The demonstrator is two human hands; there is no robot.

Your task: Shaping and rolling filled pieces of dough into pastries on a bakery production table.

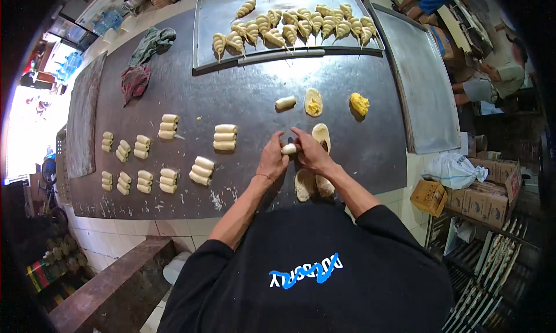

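Fingers [282,149] of both hands pinch a small roll of pale dough [289,149] from either end, the left hand [272,159] and right hand [311,152] closed around it just above the dark bench [243,95]. Flattened dough ovals [313,185] lie beneath the wrists, another oval with yellow filling [313,102] and a lump of yellow filling [359,103] sit further back. Rows of rolled dough pieces [168,126] line the bench to the left, and a metal tray [208,20] of shaped pastries [289,29] stands behind
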